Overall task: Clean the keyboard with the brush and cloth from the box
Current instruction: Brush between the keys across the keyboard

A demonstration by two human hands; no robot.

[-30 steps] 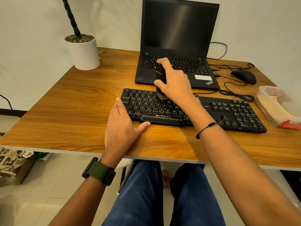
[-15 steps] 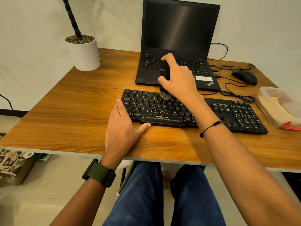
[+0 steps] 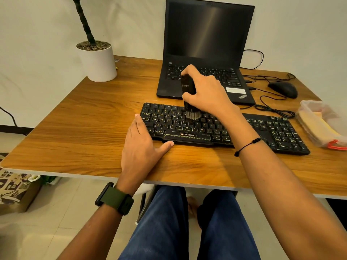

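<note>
A black keyboard (image 3: 272, 132) with pale dusty marks lies across the wooden desk (image 3: 84, 128). My right hand (image 3: 208, 94) grips a black brush (image 3: 188, 94) held upright, its grey bristles touching the upper key rows near the middle of the letter block. My left hand (image 3: 142, 147) lies flat on the desk against the keyboard's left end, thumb along its front edge, fingers apart. At the right edge stands a clear plastic box (image 3: 308, 107) with a red clasp, and a yellow cloth (image 3: 317, 130) lies folded inside it.
An open black laptop (image 3: 206, 34) stands just behind the keyboard. A black mouse (image 3: 283, 89) and looped cables (image 3: 272, 107) lie at the back right. A white plant pot (image 3: 97, 62) sits at the back left. My legs are under the desk's front edge.
My right hand has slid the brush to the right along the upper key rows. My left hand has stayed in place at the keyboard's left end.
</note>
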